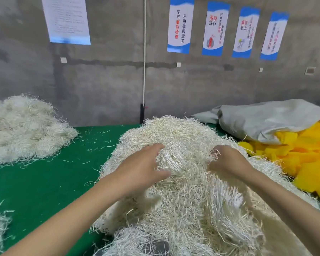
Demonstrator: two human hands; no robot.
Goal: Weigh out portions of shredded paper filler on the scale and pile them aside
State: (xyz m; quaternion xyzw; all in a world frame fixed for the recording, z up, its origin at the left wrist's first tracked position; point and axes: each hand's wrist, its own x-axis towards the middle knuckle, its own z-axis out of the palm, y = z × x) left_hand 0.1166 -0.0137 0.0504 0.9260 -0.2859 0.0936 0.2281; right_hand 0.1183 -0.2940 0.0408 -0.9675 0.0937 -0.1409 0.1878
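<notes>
Green counter (44,182), big shredded paper heap (183,137). Left hand (142,163), right hand (227,161): each grip half-curled, clawing strands. Gather modest clump, lift cleanly, shake off stragglers.

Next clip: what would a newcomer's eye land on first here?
The big mound of cream shredded paper filler at centre, with the left hand and right hand dug into its top. Then the bright yellow sheets spilling from a grey sack at right, and a second shredded pile far left.

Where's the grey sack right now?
The grey sack lies at the far right against the wall, behind the yellow pieces, right of the big paper pile.
</notes>
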